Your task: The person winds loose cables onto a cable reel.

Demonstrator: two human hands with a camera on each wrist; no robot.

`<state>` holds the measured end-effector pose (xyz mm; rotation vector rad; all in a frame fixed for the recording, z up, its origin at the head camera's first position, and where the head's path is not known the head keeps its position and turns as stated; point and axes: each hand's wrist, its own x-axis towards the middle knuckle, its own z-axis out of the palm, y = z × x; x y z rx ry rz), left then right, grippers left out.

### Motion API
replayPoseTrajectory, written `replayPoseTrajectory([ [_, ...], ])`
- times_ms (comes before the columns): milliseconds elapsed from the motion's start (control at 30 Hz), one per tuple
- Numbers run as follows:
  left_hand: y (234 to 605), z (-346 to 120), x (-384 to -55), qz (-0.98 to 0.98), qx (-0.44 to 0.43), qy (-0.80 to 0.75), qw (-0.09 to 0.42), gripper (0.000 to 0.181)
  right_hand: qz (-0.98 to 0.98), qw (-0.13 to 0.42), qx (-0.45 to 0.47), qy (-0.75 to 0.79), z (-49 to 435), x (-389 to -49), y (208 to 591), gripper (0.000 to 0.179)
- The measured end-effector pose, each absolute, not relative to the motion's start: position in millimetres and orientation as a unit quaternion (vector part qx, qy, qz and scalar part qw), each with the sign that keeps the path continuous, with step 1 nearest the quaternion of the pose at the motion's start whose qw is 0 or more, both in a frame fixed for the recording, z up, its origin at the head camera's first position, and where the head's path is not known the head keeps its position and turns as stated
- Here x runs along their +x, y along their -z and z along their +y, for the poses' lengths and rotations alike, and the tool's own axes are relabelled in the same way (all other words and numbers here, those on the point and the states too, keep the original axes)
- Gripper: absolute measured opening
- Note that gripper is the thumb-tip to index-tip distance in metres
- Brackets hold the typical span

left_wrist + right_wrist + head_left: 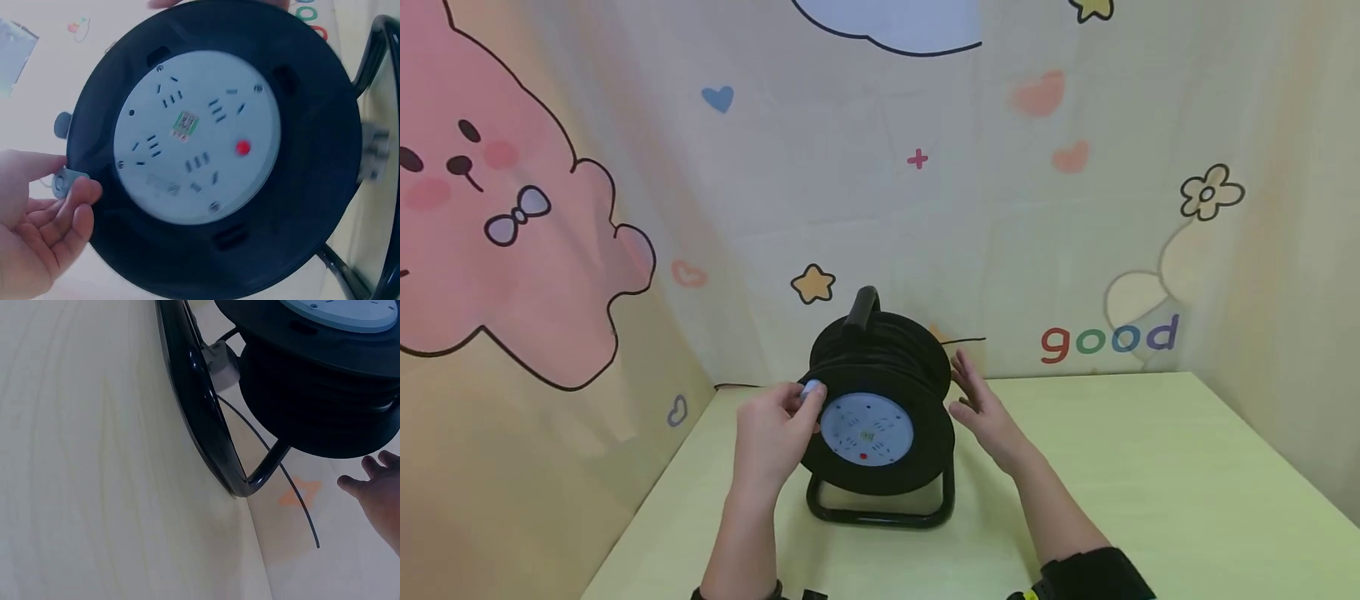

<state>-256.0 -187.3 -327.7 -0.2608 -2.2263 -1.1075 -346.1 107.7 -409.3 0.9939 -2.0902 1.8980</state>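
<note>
A black cable reel (pixel 880 417) stands upright on its tubular frame (pixel 880 518), dark cable (pixel 895 346) wound on its drum. Its round pale-blue socket panel (pixel 197 137) has several slotted outlets and a red button (pixel 242 147). At the reel's left rim, my left hand (pixel 775 433) pinches a small grey-blue knob (pixel 65 182) between thumb and fingers. My right hand (pixel 992 421) is beside the drum's right side, fingers fairly straight and holding nothing. The right wrist view shows a gap between those fingers and the drum.
A black carrying handle (pixel 862 310) rises above the reel. Low on the frame sits a grey block (pixel 222 367), possibly a plug. The pale green table (pixel 1112 467) extends on both sides, with a cartoon-printed curtain (pixel 865 192) behind it.
</note>
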Motion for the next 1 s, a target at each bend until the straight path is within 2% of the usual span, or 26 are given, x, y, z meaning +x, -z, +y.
replayPoseTrajectory([
  [100, 329, -181, -260, -0.819, -0.156, 0.436, 0.34, 0.026, -0.694, 0.073, 0.332, -0.634, 109, -347, 409, 0.076],
  [200, 332, -175, -263, -0.795, -0.205, 0.46, 0.338, 0.027, -0.695, 0.07, 0.33, -0.635, 109, -348, 408, 0.075],
  [333, 337, -167, -265, -0.767, -0.245, 0.506, 0.308, 0.031, -0.691, 0.063, 0.328, -0.641, 108, -348, 408, 0.074],
  [533, 333, -149, -256, -0.763, -0.258, 0.531, 0.265, 0.032, -0.687, 0.058, 0.326, -0.647, 106, -347, 407, 0.073],
  [733, 322, -129, -243, -0.759, -0.298, 0.523, 0.248, 0.03, -0.693, 0.05, 0.319, -0.645, 107, -343, 399, 0.071],
  [1000, 352, -115, -263, -0.753, -0.331, 0.54, 0.18, 0.03, -0.668, 0.039, 0.339, -0.661, 110, -337, 395, 0.07],
])
